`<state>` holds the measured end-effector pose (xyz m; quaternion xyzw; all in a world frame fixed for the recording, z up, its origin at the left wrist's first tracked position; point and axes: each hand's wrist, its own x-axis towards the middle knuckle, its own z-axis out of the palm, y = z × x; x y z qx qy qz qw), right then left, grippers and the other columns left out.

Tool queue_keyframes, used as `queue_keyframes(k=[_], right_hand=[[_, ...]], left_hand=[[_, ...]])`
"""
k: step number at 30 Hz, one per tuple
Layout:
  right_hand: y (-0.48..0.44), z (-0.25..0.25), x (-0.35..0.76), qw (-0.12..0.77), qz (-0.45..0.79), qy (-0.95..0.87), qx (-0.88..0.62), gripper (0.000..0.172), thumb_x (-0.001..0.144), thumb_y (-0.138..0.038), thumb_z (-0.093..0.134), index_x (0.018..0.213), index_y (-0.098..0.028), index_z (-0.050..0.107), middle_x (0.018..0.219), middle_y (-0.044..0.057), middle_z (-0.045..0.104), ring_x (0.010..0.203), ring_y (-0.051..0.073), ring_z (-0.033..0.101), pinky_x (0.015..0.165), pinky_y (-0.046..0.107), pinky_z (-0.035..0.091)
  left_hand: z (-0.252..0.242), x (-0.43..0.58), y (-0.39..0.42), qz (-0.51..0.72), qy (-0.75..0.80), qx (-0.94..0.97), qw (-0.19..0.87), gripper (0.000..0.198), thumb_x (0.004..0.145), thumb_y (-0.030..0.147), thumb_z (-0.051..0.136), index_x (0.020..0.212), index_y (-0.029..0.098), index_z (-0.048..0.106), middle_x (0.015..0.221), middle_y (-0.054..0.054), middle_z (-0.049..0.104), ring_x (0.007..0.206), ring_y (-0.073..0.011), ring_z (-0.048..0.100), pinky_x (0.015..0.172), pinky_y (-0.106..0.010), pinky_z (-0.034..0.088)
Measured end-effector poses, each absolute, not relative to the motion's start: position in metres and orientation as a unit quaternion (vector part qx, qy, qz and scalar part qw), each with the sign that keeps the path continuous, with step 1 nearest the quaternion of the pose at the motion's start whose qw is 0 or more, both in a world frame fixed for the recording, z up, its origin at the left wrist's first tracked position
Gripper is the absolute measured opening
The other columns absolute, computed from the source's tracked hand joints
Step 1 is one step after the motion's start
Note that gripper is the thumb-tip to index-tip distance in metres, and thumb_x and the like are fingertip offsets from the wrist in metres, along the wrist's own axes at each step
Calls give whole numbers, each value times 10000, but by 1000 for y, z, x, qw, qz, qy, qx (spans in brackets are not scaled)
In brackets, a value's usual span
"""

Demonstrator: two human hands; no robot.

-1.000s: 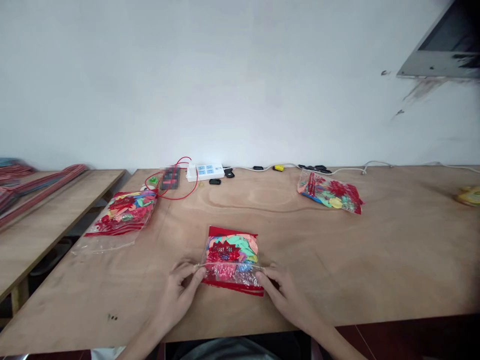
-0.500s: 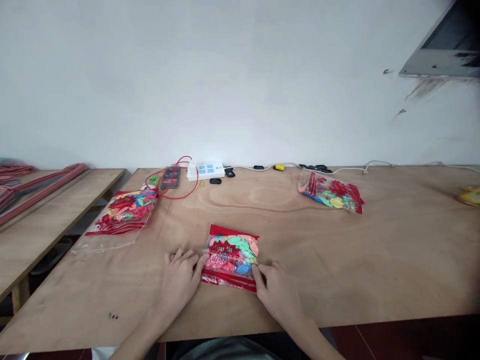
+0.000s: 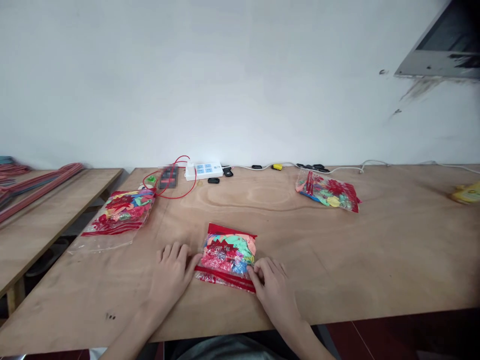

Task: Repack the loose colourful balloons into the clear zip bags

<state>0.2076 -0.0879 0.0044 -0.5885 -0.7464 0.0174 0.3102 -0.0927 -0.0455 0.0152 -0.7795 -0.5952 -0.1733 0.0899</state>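
Observation:
A clear plastic bag (image 3: 228,256) with red print, full of colourful pieces that look like balloons, lies flat on the wooden table (image 3: 337,270) in front of me. To its left, my left hand (image 3: 173,267) rests on the tabletop with fingers stretched out. The thumb of that hand points at the bag's left edge, close to the red strip. On the opposite side, my right hand (image 3: 270,281) has its thumb and curled forefinger pinched at the bag's right edge. The other right fingers are bent on the table.
Similar filled bags lie at the left (image 3: 125,207) and back right (image 3: 330,191). Along the wall are a white power strip (image 3: 204,170), a red cord (image 3: 194,186), a white cable and small black items. Pink bundles (image 3: 41,185) cover a side table. A yellow thing (image 3: 466,193) sits far right.
My left hand has drawn back a little to the left, its thumb off the bag's printed face. The bag's lower left corner now shows spread out. My right hand stays at the right edge.

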Motion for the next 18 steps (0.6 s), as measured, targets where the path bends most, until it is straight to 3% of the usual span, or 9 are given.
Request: queue_keyframes(k=[3,7,9,12,15,18], right_hand=[[-88,5,208,310,21,-747,-588,370,1142,-408,461,811,-252,512,754,16,644,716,225,596,713,354,381],[-87,5,208,314,27,-745,-589,370,1138,-432,477,818,-251,518,755,15,643,719,231,601,709,355,379],[-86,5,209,315,28,-745,-587,373,1134,-442,489,815,-251,521,749,15,640,715,231,600,706,355,379],[-84,5,210,312,27,-747,-586,373,1132,-443,494,813,-252,526,739,13,632,705,228,594,703,358,383],[-84,9,208,315,20,-747,-586,342,1124,-413,512,825,-251,543,764,23,640,728,236,597,717,370,399],[-89,23,197,340,18,-746,-572,258,1121,-346,507,902,-246,597,883,60,691,816,259,624,768,395,439]], left_hand=[[24,-101,-50,-210,-596,-768,104,300,1094,409,476,982,219,680,968,-110,707,934,-317,628,868,-446,438],[50,-76,-68,-339,-552,-757,80,212,1091,279,482,1189,233,665,1200,-114,731,1054,-291,674,964,-436,487],[54,-51,-75,-330,-493,-803,54,306,1094,226,469,1355,238,629,1408,-118,684,1293,-292,627,1095,-440,454],[42,-17,-79,-239,-448,-860,52,533,1108,314,493,1627,200,454,1701,-114,455,1567,-330,400,1273,-507,289],[21,-5,-75,-191,-454,-869,45,663,1120,421,475,1716,180,312,1763,-114,340,1623,-336,310,1312,-541,227],[8,-8,-72,-171,-458,-872,36,693,1121,451,447,1736,191,264,1775,-110,304,1633,-331,292,1328,-567,192]])
